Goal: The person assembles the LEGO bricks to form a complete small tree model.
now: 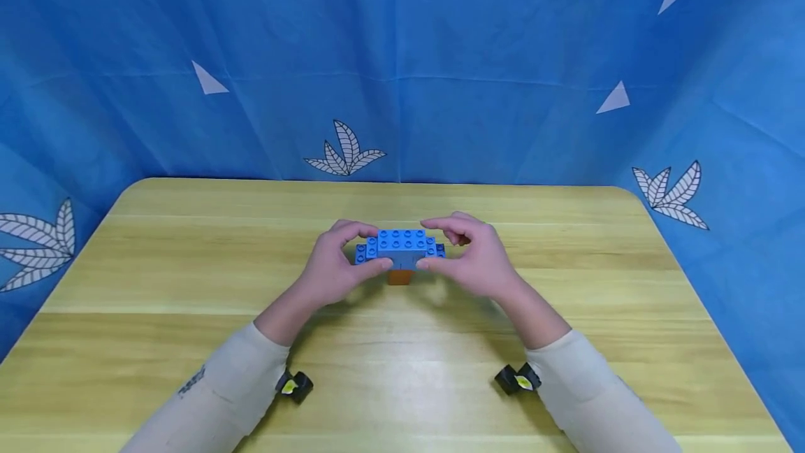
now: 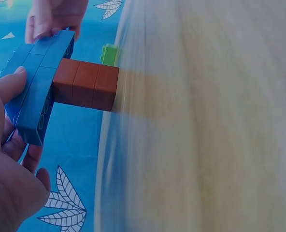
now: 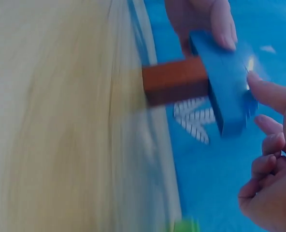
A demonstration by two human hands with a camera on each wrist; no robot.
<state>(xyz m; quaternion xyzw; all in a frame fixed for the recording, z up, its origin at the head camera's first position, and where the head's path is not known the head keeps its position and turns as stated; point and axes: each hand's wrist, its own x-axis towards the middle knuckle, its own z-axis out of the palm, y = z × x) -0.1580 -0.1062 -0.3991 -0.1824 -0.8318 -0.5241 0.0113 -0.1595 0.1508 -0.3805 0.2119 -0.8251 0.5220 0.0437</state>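
Blue building bricks [image 1: 402,240] form a stepped, wide top over a narrow column of orange-brown bricks [image 2: 85,84]. In the left wrist view, the column's lower end meets the tabletop. My left hand [image 1: 333,264] grips the left side of the blue bricks, thumb on the near face and fingers at the far side. My right hand [image 1: 474,254] pinches the right side: its thumb presses the near face, and its index finger reaches behind the top brick. The other right fingers are curled. The right wrist view is blurred, and the index fingertip's contact is hidden.
A wooden table [image 1: 189,264] with rounded far corners lies beneath. Behind and beside it hangs a blue cloth [image 1: 402,33] with leaf and triangle prints. A green brick [image 2: 109,54] shows in both wrist views. Each sleeve bears a small black camera [image 1: 295,386].
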